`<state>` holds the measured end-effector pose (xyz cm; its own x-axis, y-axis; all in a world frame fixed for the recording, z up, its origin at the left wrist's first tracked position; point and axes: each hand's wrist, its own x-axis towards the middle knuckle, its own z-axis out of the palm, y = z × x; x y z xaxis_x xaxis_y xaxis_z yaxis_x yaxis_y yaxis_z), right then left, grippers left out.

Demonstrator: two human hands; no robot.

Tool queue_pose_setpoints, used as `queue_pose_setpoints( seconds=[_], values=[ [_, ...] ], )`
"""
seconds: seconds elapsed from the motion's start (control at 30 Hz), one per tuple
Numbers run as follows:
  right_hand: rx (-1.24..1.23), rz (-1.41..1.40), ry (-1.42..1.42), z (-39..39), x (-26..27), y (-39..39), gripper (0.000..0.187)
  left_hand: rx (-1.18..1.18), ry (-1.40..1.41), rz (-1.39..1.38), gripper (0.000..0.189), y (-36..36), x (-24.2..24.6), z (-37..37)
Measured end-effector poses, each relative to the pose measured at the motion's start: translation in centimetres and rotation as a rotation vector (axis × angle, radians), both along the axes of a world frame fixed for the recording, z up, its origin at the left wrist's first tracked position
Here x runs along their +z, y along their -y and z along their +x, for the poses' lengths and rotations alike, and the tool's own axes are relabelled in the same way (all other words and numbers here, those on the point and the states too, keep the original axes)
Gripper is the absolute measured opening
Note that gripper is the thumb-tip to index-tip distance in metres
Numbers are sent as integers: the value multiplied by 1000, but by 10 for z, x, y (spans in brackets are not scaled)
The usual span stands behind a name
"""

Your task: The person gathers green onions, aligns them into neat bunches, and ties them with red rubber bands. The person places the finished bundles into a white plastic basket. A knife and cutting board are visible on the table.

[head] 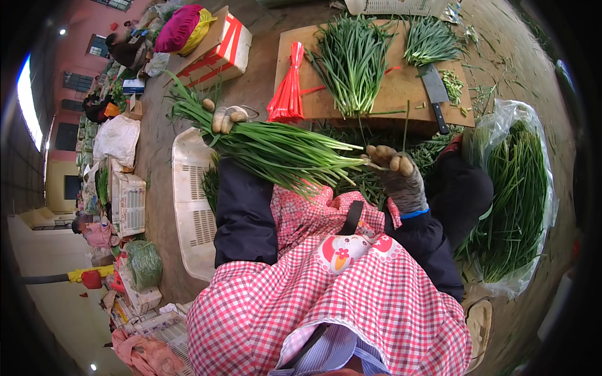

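A loose bunch of garlic chives (277, 145) lies across my lap, leaf tips to the left and pale stem ends to the right. My left hand (229, 118), in a work glove with tan fingertips, grips the leafy part. At the stem ends, my right hand (397, 171), in a soiled grey glove, has its fingers bent together on a thin pale strand. A single green stalk rises beside those fingers. Just beyond, a wooden board (294, 70) bears a larger chive pile (355, 66), a smaller one (430, 40), red plastic ties (290, 89) and a cleaver (433, 91).
Cut stem pieces (451, 87) lie by the cleaver. A clear bag of chives (512, 202) stands at my right, a white plastic crate (195, 202) at my left. Loose greens (423, 152) lie below the board. A taped carton (225, 51) stands at upper left; people work farther off.
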<state>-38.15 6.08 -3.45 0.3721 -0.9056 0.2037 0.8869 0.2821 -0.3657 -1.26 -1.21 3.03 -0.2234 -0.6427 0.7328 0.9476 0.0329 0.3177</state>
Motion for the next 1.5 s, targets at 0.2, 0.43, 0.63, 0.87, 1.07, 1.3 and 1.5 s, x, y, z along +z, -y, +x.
queue_pose_setpoints(
  seconds=[0.2, 0.43, 0.63, 0.87, 1.07, 1.3, 1.5],
  values=[
    [5, -427, -1337, -57, 7, -5, 53, -159, 4, -86, 38, 7, -2, 22],
    [-186, 84, -648, 8, 16, 4, 63, 7, -99, 36, 42, -6, -7, -2],
    [-36, -25, -750, 27, 7, -12, 60, -12, -35, -17, 45, 4, 3, -27],
    [-331, -28, -816, -28, 33, 21, 43, -110, 27, -49, 44, 8, 19, -38],
    [-111, -323, -902, 0, 81, 42, 21, -206, 21, -106, 42, 11, 36, -77],
    [81, -564, -932, 21, 79, 55, 35, -202, -16, -49, 37, -4, 55, -87],
    [397, -384, -574, 44, 65, 38, 53, -284, -25, -48, 38, -1, 48, -93]
  ],
)
